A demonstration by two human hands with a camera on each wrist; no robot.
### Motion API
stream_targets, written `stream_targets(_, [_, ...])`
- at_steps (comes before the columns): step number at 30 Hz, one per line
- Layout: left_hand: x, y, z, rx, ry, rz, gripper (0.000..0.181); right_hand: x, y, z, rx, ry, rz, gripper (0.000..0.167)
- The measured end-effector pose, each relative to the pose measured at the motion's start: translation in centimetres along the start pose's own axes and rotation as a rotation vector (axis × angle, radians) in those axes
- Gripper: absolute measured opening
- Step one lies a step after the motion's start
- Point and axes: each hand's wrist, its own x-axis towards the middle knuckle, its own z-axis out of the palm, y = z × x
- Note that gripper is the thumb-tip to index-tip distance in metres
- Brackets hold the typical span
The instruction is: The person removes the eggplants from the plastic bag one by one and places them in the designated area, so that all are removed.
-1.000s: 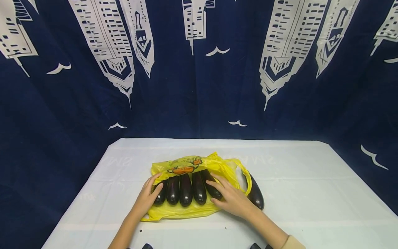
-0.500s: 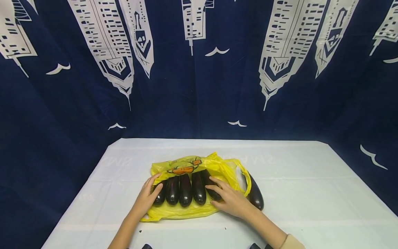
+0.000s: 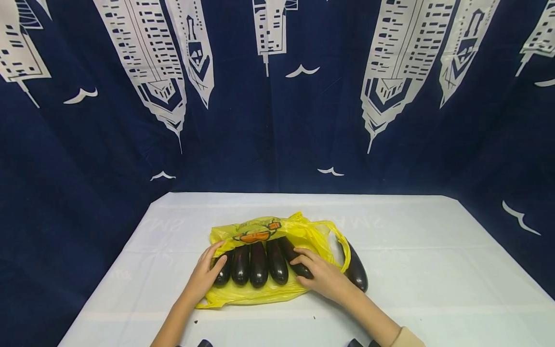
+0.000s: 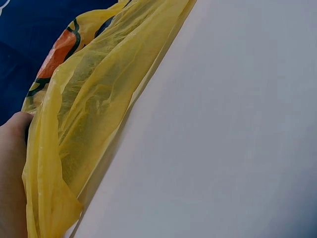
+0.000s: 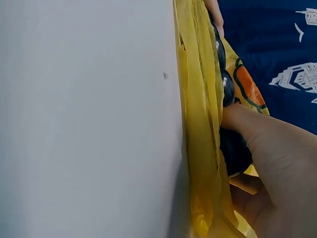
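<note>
A yellow plastic bag [image 3: 251,295] lies on its side with its mouth facing me. Several dark eggplants [image 3: 258,270] rest in a row inside it, their upper ends hidden under the printed top layer. My left hand [image 3: 204,272] holds the bag's left edge, thumb in the mouth beside the leftmost eggplant [image 3: 223,275]; its fingertips are partly hidden. My right hand [image 3: 323,277] grips the rightmost eggplant in the bag [image 3: 287,248]. In the right wrist view, thumb and fingers lie on either side of that eggplant [image 5: 235,151].
Another eggplant [image 3: 357,270] lies on the white table [image 3: 433,270], just right of the bag and partly behind its handle loop [image 3: 347,255]. Small dark specks [image 3: 196,322] dot the table's front. A navy curtain [image 3: 277,144] hangs behind.
My right hand's fingers have shifted slightly, and the lower end of the eggplant in its grip has moved a little to the right. My left hand and the bag have stayed put.
</note>
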Motion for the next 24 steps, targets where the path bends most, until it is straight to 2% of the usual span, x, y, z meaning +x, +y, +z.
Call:
stream_targets(12, [0.1, 0.1, 0.1, -0.006, -0.006, -0.008, 0.049, -0.5, -1.2, -1.2, -0.024, -0.016, 0.025, 0.026])
stream_targets(18, [0.1, 0.1, 0.1, -0.004, 0.001, 0.000, 0.050, -1.4, -1.4, -1.8, -0.027, -0.006, 0.006, 0.026])
stream_targets(24, [0.0, 0.0, 0.0, -0.002, -0.006, -0.012, 0.050, -2.3, -1.6, -2.2, -0.006, 0.001, 0.024, 0.026])
